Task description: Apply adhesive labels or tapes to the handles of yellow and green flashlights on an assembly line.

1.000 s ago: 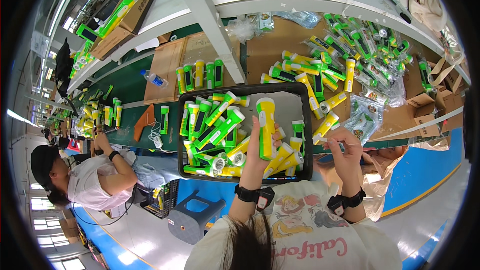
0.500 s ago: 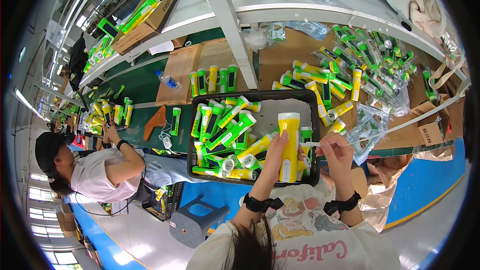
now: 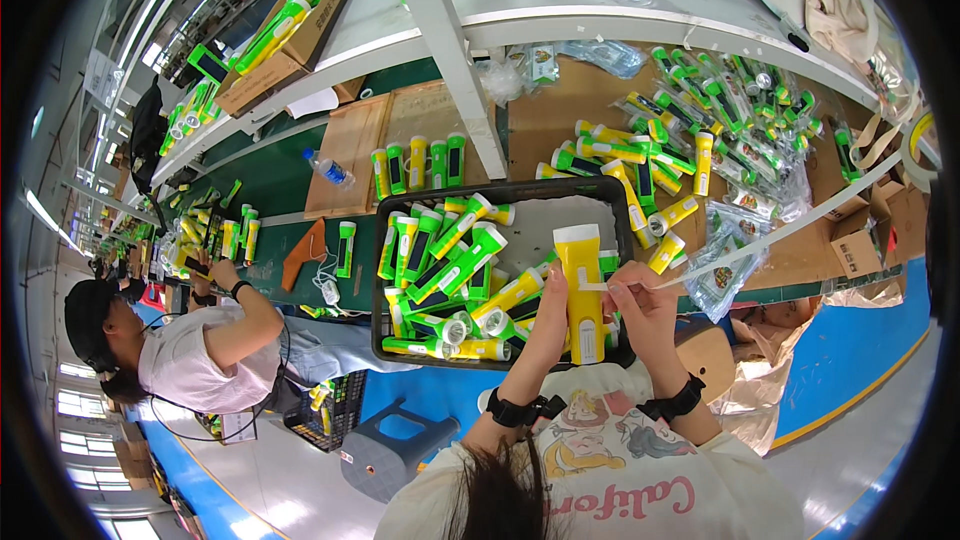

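A yellow flashlight [image 3: 583, 290] with a white head stands nearly upright in front of me, my left hand [image 3: 545, 322] wrapped round it from the left. My right hand [image 3: 645, 308] pinches a long white strip of tape [image 3: 790, 233]. Its short end lies across the flashlight's front, near the switch. From my right fingers the strip stretches up to a tape roll [image 3: 917, 152] at the far right. Beneath the hands is a black crate [image 3: 378, 275] holding many green and yellow flashlights [image 3: 455, 265].
Loose flashlights [image 3: 640, 170] lie on cardboard behind the crate, beside bagged flashlights [image 3: 745, 125] in clear plastic. A shelf post [image 3: 455, 70] rises beyond the crate. At left, a co-worker [image 3: 200, 340] sits handling flashlights; a grey stool [image 3: 400, 450] stands on the floor.
My right hand has moved left, closer to the flashlight, bringing the tape end onto its front. The left hand keeps its hold. My view has shifted slightly, showing the tape roll.
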The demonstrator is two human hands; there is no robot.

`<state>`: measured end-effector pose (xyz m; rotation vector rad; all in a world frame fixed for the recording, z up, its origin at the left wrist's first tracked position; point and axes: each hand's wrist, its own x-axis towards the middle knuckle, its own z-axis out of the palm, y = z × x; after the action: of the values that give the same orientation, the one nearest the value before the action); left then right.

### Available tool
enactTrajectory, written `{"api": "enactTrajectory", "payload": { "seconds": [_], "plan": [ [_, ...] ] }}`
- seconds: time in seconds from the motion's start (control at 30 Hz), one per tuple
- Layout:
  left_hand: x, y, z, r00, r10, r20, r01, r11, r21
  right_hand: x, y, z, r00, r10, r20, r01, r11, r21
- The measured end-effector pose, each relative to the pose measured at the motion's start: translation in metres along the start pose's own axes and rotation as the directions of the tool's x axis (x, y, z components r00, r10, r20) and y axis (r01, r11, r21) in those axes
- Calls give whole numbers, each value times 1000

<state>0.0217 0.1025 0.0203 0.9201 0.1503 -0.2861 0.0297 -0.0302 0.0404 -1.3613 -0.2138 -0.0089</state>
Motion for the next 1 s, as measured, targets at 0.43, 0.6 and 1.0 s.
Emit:
{"api": "enactTrajectory", "payload": {
  "seconds": [0.43,0.6,1.0],
  "plan": [
    [-8,15,8,957,289,2,-272,898,345,12,-8,20,982,-184,-32,163,929,-332],
    [-5,13,7,962,273,-3,-255,903,347,18,-13,15,956,-293,1,216,703,-677],
    [7,9,7,998,42,-49,-45,997,-70,23,-13,-1,928,-113,-356,-44,914,-403]
  ]
}}
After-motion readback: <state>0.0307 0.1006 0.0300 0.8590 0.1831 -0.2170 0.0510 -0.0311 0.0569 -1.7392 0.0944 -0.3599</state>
